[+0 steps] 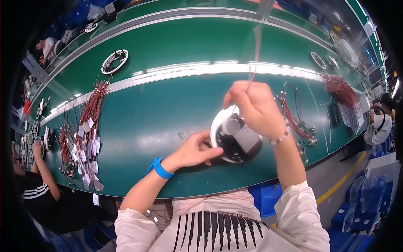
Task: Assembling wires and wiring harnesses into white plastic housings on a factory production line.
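Note:
A round white-rimmed housing with a black inside (217, 124) stands tilted on the green bench near its front edge. A silver-grey block (247, 139) and a pale round part (231, 125) sit within it. My left hand (194, 149), a blue band round its wrist, grips the housing's left rim between thumb and fingers. Over the housing's upper right, my right hand (256, 110) is closed on a thin reddish wire (257, 46), which rises from the fist and is smeared by motion. The wire's lower end is hidden by the hand and housing.
Bundles of red wires with white tags (90, 111) lie at left. A smaller wire bunch (294, 119) and a large tagged bundle (342, 90) lie at right. Beyond, a white ring-shaped unit (114, 62) rests on a green strip. A co-worker's arm (46, 168) reaches in at far left.

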`<state>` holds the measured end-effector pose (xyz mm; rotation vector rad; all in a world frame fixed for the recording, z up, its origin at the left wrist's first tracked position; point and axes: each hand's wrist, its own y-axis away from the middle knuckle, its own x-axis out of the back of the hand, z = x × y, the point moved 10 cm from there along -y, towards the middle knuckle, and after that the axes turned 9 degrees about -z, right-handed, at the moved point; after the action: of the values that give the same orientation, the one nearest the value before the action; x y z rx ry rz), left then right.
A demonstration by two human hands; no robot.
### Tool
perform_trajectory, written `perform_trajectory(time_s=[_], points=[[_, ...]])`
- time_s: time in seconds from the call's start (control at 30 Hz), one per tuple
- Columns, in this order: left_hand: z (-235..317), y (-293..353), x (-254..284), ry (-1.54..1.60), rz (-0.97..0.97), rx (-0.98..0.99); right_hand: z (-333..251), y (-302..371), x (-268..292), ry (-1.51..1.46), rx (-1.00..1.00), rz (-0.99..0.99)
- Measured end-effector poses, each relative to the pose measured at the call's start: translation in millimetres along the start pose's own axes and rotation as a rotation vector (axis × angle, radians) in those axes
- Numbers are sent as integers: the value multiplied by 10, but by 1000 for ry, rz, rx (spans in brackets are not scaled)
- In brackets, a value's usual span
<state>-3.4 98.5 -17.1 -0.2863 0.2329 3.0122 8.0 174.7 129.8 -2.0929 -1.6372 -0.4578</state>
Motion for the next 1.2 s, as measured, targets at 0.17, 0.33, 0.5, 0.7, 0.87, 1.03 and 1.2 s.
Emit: perform_trajectory(time_s=[0.17, 0.33, 0.5, 0.7, 0.87, 1.03, 1.2], points=[[-193, 90, -159, -37, -155, 132, -452, 157, 44, 334, 317, 244], [-179, 138, 132, 155, 19, 187, -196, 162, 24, -422, 154, 161], [-83, 171, 420, -44, 297, 133, -182, 97, -82, -593, 128, 75], [286, 314, 559, -137, 560, -193, -132, -4, -131, 27, -80, -14], [262, 271, 570, -76, 465, -195, -85, -40, -236, 444, 59, -82], [229, 237, 550, 16, 397, -208, -58, -13, -277, 617, 66, -37], [235, 233, 533, 29, 384, -207, -69, 30, -383, 852, 82, 51]])
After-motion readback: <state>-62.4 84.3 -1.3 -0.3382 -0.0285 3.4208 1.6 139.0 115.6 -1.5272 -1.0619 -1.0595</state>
